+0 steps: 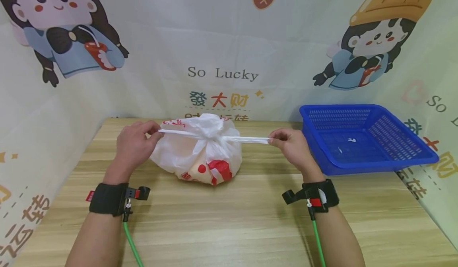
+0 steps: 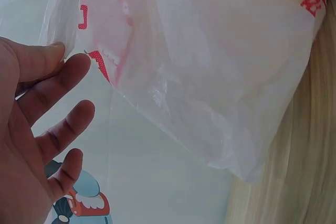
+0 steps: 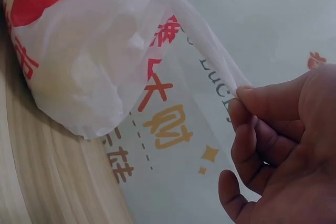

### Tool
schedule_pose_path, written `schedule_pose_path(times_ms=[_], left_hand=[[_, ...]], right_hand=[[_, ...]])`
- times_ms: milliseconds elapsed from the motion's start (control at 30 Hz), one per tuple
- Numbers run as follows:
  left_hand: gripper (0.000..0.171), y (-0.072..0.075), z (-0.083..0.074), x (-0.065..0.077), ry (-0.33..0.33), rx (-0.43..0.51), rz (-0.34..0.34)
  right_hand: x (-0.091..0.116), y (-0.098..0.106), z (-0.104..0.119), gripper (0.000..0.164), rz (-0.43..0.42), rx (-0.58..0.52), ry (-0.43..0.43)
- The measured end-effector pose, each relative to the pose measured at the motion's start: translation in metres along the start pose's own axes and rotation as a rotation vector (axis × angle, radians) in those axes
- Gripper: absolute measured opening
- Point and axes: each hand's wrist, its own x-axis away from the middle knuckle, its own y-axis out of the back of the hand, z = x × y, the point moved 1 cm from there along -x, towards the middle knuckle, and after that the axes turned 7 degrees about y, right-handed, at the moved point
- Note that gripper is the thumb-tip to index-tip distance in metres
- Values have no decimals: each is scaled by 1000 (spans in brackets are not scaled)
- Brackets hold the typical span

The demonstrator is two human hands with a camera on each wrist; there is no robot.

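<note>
A white plastic bag [image 1: 179,155] with red print sits on the wooden table, its top gathered into a knot [image 1: 211,133]. My left hand [image 1: 134,143] pinches one twisted handle between thumb and fingertips, drawn out to the left. Opposite it, my right hand [image 1: 293,145] pinches the other handle, stretched taut to the right. In the left wrist view, the thumb and index finger of the left hand [image 2: 39,87] grip the handle while the other fingers spread loosely. The right wrist view has the right hand [image 3: 283,135] holding the strip's end. The bag's contents are hidden.
A blue plastic basket [image 1: 372,165] stands at the right rear of the table, with small white scraps [image 1: 352,140] inside. Bare wooden tabletop [image 1: 214,219] lies in front of the bag. A printed cloth [image 1: 222,48] hangs behind and at the sides.
</note>
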Motion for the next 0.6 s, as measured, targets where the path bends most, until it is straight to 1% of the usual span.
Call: schedule_pose_path(times_ms=[100, 200, 333, 433, 500, 600], left_hand=[[11, -2, 1, -1, 11, 9, 14], [16, -1, 1, -1, 36, 10, 52], [20, 3, -2, 0, 53, -37, 116], [26, 10, -7, 3, 71, -98, 165], [33, 17, -13, 6, 95, -134, 170], [43, 27, -26, 11, 114, -173, 143]], right_hand=[[1, -1, 3, 13, 1, 46, 11], [2, -2, 6, 13, 11, 85, 18], [3, -1, 10, 13, 55, 153, 37], [5, 2, 15, 15, 65, 221, 79], [8, 5, 21, 16, 55, 262, 114], [13, 11, 29, 17, 13, 330, 171]])
